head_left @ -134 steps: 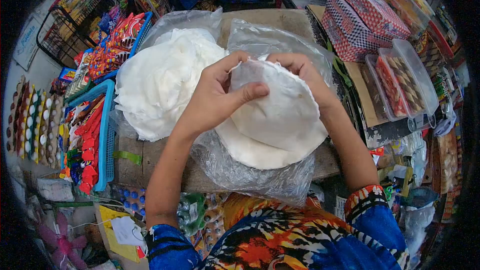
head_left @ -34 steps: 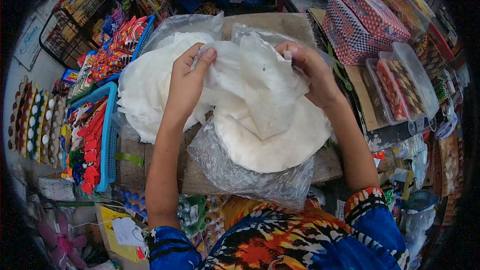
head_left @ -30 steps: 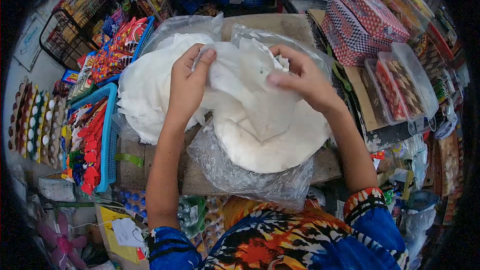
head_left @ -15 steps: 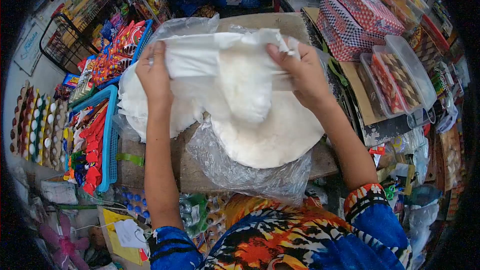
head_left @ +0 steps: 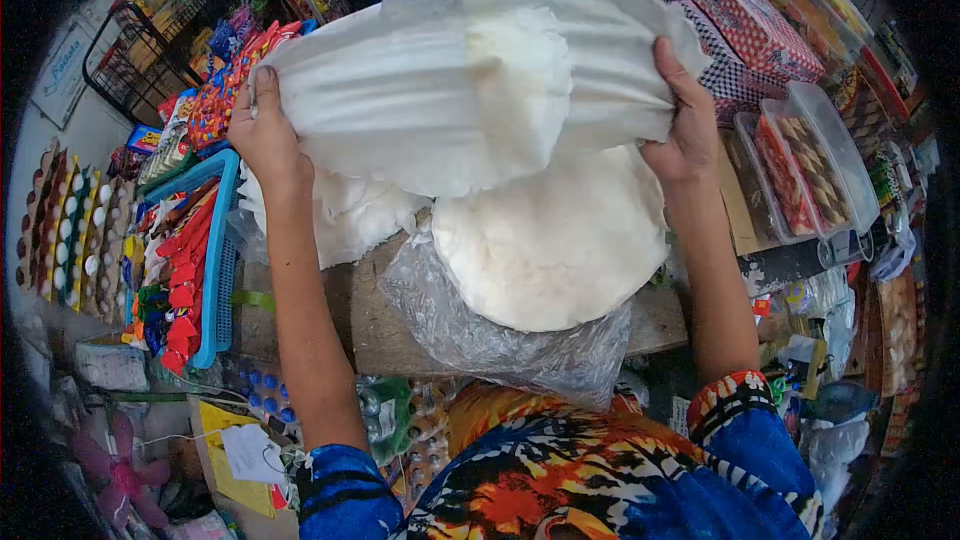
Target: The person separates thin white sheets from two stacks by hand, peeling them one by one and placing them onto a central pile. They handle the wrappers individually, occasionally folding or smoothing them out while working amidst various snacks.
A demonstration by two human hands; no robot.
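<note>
Between my two hands a thin, white, floppy spring roll wrapper sheet (head_left: 380,110) is stretched wide, with a smaller, thicker-looking patch overlapping at its middle. My left hand (head_left: 268,135) pinches its left edge, thumb on top. At the right edge my right hand (head_left: 688,120) grips it between thumb and fingers. Below lies a round stack of wrappers (head_left: 555,240), its far part hidden by the held sheet. Another ragged pile of wrappers (head_left: 350,225) sits to the left, partly covered. A crumpled clear plastic bag (head_left: 440,295) lies under the round stack.
The wooden tabletop (head_left: 385,330) shows at the front. On the left stand a blue basket (head_left: 225,270) of snack packets and several egg trays (head_left: 70,230). Checkered boxes (head_left: 750,20) and clear food tubs (head_left: 815,160) stand on the right.
The sheet has been spread from a narrow, bunched strip into a wide one and raised away from me. My hands have moved farther apart, uncovering more of the round stack.
</note>
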